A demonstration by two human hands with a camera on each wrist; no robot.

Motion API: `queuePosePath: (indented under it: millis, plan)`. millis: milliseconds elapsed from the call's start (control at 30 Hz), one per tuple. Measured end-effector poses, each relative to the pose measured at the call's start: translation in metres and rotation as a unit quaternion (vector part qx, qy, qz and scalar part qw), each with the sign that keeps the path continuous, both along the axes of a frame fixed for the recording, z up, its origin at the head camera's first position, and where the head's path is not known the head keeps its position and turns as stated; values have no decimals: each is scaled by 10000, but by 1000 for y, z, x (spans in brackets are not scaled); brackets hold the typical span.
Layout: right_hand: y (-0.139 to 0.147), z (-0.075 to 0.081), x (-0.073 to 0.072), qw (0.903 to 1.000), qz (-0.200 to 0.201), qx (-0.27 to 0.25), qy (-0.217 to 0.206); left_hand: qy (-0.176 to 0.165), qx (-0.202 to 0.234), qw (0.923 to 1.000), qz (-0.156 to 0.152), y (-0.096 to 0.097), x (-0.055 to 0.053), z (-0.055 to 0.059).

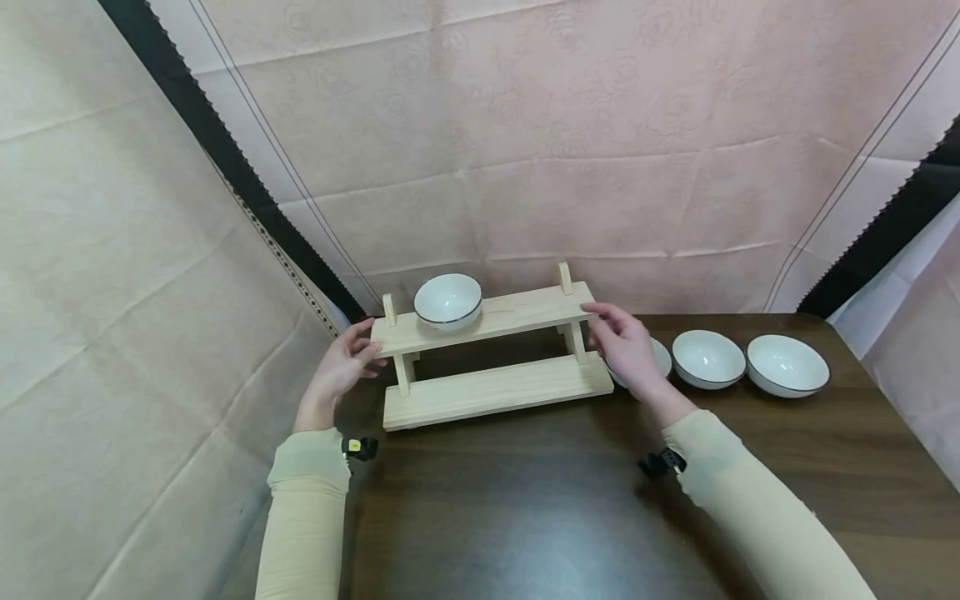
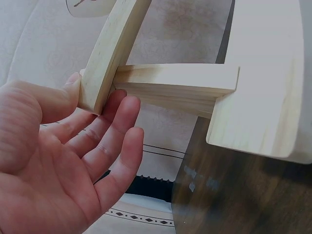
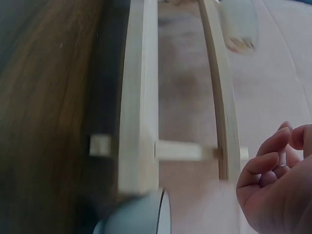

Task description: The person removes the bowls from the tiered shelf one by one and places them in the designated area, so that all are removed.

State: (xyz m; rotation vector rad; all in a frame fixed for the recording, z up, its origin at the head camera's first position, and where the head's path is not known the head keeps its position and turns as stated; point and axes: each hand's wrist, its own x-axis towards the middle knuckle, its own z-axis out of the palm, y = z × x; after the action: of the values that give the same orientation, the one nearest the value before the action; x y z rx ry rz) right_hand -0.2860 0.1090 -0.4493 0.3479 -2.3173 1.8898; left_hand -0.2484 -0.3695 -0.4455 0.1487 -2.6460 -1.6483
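A two-tier light wooden shelf (image 1: 498,390) stands on the brown table, angled slightly. Its upper board carries one white bowl with a dark rim (image 1: 447,300), towards the left end. My left hand (image 1: 347,360) pinches the left end of that upper board, thumb on one face and fingers behind it, as the left wrist view shows. At the other end, my right hand (image 1: 626,348) is close by the upper board's corner. Its fingers (image 3: 261,170) are loosely bent and not wrapped round the board in the right wrist view; whether a fingertip touches is unclear.
Right of the shelf, three more white bowls sit in a row: one partly hidden behind my right hand, a middle bowl (image 1: 707,360) and an outer bowl (image 1: 787,367). Pale cloth (image 1: 570,167) hangs behind the table (image 1: 487,508) and along its left side.
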Motion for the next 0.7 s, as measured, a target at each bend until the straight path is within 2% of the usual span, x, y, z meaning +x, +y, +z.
queuePosePath:
  millis: [200, 367, 500, 700]
  plan:
    - [-37, 12, -9, 9996, 227, 161, -50, -19, 12, 10000, 5, 0, -1, 0]
    - [-66, 29, -19, 9979, 544, 337, -117, 36, 25, 10000, 40, -3, -2, 2]
    - [-87, 40, -16, 9929, 912, 641, -405, 13, -86, 10000, -2, -4, 1, 1]
    - [-115, 54, -13, 9878, 1098, 963, -534, 33, -170, 9998, -89, -3, 2, -1]
